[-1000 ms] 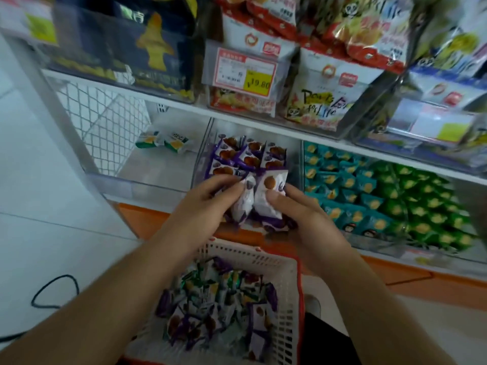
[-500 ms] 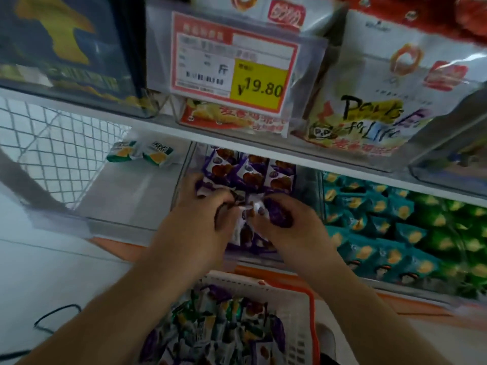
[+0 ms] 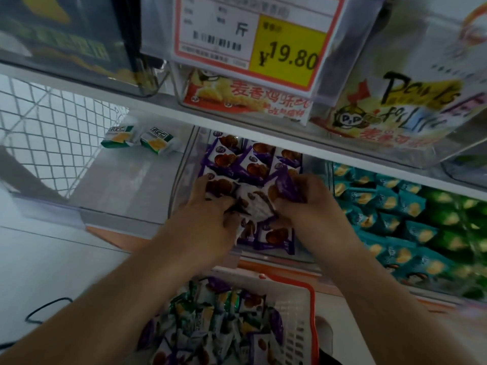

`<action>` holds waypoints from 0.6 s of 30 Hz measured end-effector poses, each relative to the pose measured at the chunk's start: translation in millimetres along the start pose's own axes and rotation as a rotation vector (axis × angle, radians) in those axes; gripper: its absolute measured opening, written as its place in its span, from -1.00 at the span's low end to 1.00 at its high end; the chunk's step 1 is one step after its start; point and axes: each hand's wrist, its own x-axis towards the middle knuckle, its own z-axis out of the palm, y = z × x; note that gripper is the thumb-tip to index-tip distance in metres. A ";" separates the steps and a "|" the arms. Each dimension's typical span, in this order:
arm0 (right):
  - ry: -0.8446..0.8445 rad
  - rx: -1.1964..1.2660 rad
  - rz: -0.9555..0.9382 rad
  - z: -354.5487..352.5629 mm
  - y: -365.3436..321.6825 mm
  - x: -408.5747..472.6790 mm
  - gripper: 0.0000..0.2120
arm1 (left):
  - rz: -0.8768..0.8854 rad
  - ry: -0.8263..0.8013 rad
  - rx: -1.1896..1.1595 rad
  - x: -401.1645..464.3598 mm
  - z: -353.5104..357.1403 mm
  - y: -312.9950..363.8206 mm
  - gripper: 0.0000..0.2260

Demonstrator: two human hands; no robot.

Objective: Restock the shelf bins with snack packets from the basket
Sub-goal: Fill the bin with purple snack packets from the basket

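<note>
Both hands are down in the middle bin (image 3: 184, 164): the left hand (image 3: 210, 219) and right hand (image 3: 303, 204) each pinch purple packets (image 3: 253, 204) in a curled grip. That bin looks partly filled; the basket (image 3: 303, 333) below holds plenty more to shelve.

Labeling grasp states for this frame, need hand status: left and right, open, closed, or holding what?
Left hand: fingers curled on the purple snack packets in the middle bin.
Right hand: gripping a purple packet from the same bunch.
</note>
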 end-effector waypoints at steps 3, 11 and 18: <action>-0.011 0.261 0.039 -3.9 -7.6 0.2 -0.79 | 0.024 0.038 0.057 -4.2 1.4 1.0 -0.63; 0.035 0.392 0.040 -3.8 -13.2 -4.9 -0.79 | 0.060 0.266 0.066 -15.1 -14.8 26.1 -0.67; -0.101 0.622 0.056 10.6 -21.6 -15.9 -0.96 | 0.031 -0.004 -0.692 -10.3 -29.5 46.2 -0.77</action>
